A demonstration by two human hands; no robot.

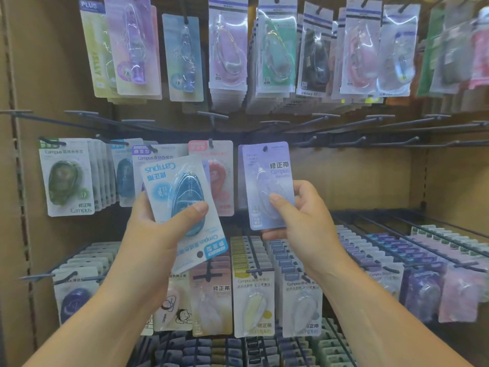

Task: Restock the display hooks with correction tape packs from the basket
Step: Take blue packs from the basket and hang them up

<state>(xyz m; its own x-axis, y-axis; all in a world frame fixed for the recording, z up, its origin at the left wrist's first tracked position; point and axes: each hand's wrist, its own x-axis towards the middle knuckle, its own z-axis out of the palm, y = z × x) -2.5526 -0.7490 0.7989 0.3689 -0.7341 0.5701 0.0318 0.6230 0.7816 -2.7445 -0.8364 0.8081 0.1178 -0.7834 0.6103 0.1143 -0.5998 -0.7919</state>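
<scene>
My left hand (158,231) grips a small stack of correction tape packs held upside down; the front one is a light blue pack (182,192) with a dark blue dispenser. My right hand (299,215) pinches a lavender pack (267,181) upright by its lower part, thumb on the blister. The lavender pack's hang hole sits at the tip of a middle-row hook (264,148), in front of other packs. The basket is out of view.
A brown pegboard display fills the view. Packs hang in a top row (277,49), a middle-left group (68,178) and dense lower rows (251,300). Several bare black hooks (370,141) stick out at middle right.
</scene>
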